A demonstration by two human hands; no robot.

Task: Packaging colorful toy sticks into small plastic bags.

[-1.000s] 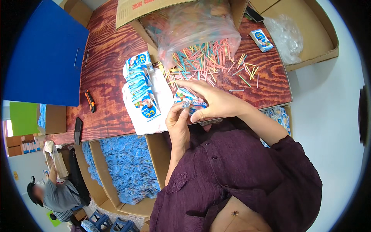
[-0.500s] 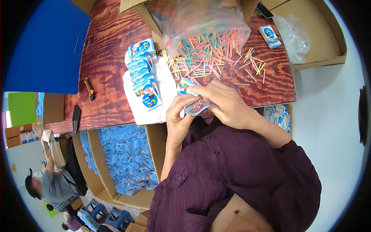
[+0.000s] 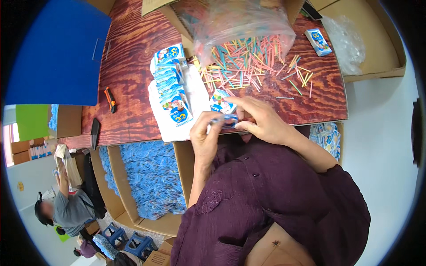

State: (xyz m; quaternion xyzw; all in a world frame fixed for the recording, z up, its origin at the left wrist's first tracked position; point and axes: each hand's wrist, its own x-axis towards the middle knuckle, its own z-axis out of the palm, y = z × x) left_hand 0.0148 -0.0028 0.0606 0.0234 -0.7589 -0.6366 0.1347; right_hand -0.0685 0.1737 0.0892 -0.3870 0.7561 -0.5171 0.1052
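Observation:
My left hand (image 3: 205, 135) and my right hand (image 3: 257, 119) meet at the near edge of the wooden table (image 3: 133, 80), both gripping one small blue-and-white packet (image 3: 223, 119). Another such packet (image 3: 220, 102) lies just beyond my fingers. A row of the same packets (image 3: 171, 84) lies overlapped on a white sheet (image 3: 195, 88) to the left. Beyond them is a heap of thin coloured sticks (image 3: 248, 64) spilling from a clear plastic bag (image 3: 239, 22).
A cardboard box full of blue packets (image 3: 151, 177) stands below the table at left. A small blue box (image 3: 318, 42) and a clear bag (image 3: 346, 40) lie at far right. An orange cutter (image 3: 110, 99), a blue board (image 3: 57, 53) and another person (image 3: 66, 208) are at left.
My hands have stayed together on the packet near the table edge, shifting slightly. The view has tilted a little, so the table appears higher in the frame.

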